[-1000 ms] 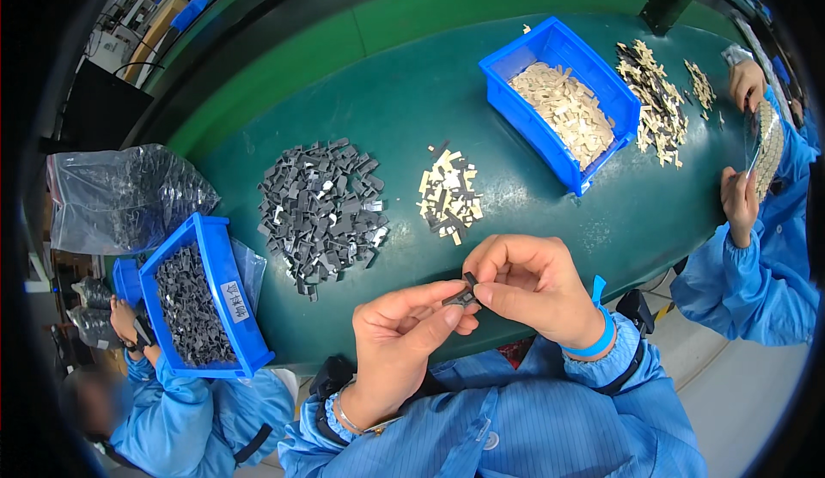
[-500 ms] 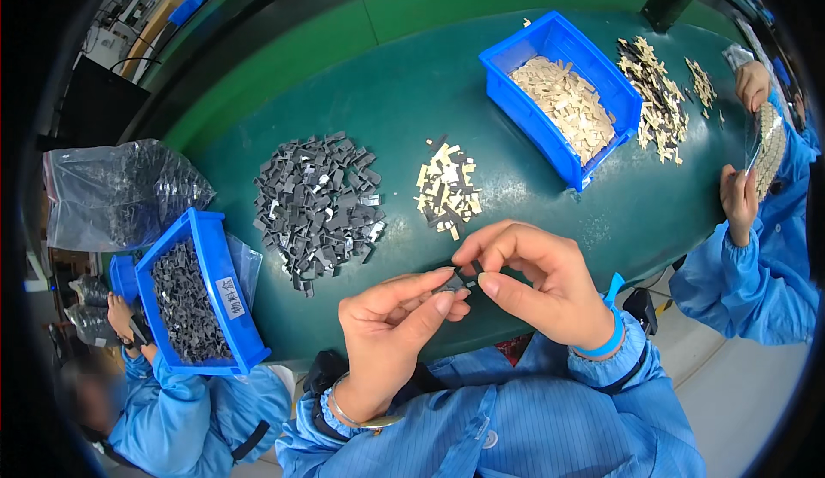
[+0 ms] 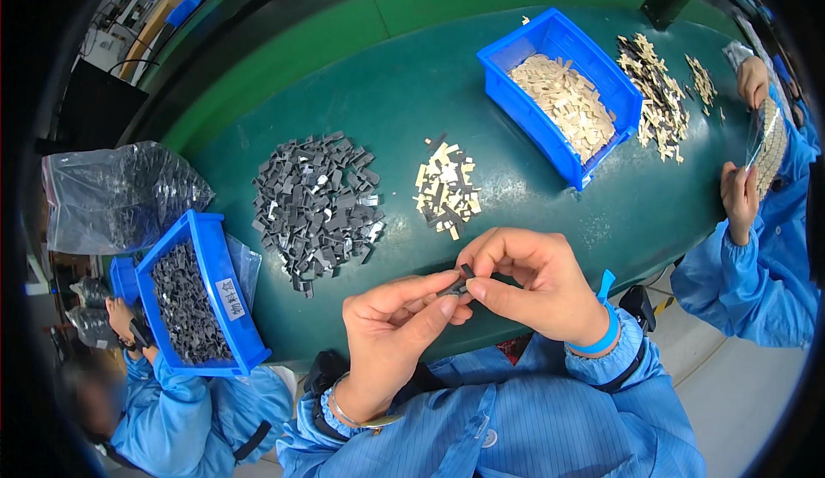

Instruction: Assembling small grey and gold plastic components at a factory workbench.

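Close to the table's near edge, my left hand (image 3: pixel 391 323) pinches a small dark grey plastic piece (image 3: pixel 453 289) between thumb and fingers. My right hand (image 3: pixel 541 285) is closed on a small black strip (image 3: pixel 467 270), held at the end of the grey piece. Fingertips cover much of both parts, so I cannot tell whether the strip is stuck on. Beyond my hands lies a small pile of cream and black strips (image 3: pixel 447 188). To its left spreads a larger heap of dark grey plastic pieces (image 3: pixel 318 207).
A blue bin (image 3: pixel 614 79) of cream strips stands at the far right, beside more loose strips (image 3: pixel 657 104). On the left are a blue bin (image 3: pixel 245 328) of dark pieces and a clear bag (image 3: pixel 125 194). Co-workers' hands (image 3: pixel 741 199) handle a clear bag at the right.
My right hand has moved slightly left, bringing the black strip up to the grey piece. My left hand has shifted a little right and keeps its hold.
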The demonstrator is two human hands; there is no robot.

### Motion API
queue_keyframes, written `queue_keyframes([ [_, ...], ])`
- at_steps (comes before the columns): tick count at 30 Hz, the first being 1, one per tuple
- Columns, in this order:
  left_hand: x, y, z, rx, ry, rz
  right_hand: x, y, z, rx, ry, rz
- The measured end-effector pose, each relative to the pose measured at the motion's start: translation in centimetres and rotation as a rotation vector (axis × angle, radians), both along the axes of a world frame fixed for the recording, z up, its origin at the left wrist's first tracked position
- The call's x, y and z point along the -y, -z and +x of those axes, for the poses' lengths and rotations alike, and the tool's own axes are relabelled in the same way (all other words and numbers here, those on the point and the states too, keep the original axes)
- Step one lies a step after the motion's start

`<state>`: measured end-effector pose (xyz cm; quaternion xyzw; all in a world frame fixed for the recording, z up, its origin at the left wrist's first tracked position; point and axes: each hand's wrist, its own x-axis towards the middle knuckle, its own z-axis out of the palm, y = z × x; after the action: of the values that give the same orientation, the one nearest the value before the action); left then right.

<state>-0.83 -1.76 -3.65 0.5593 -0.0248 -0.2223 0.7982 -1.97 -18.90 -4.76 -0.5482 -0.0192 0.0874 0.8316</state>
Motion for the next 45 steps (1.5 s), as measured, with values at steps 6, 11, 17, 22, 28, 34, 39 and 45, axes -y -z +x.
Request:
queue_keyframes([
  [6,0.1,-0.1,0.0,0.008,0.023,0.010,0.3,-0.3,-0.2,-0.017,-0.008,-0.046],
  [11,0.0,0.1,-0.1,0.028,0.024,0.002,0.3,-0.4,-0.2,-0.021,-0.026,-0.093],
  [17,0.0,0.1,-0.1,0.037,0.027,-0.017,0.2,-0.2,-0.2,0.014,-0.005,-0.133],
  [22,0.0,0.1,-0.2,0.035,0.023,-0.029,0.0,-0.1,-0.2,0.030,0.006,-0.170],
  [28,0.3,0.3,-0.3,0.113,0.000,-0.030,0.0,-0.1,0.1,0.047,0.014,-0.211],
  [34,0.1,0.1,-0.4,0.117,0.008,-0.099,0.6,-1.1,0.6,0.183,0.003,-0.482],
  [39,0.3,-0.2,-0.4,0.036,0.020,-0.216,1.0,-0.7,0.7,0.076,-0.132,-0.038],
  [45,0.1,-0.3,-0.1,-0.090,0.108,-0.242,1.2,-0.2,0.1,-0.128,-0.236,0.320],
])
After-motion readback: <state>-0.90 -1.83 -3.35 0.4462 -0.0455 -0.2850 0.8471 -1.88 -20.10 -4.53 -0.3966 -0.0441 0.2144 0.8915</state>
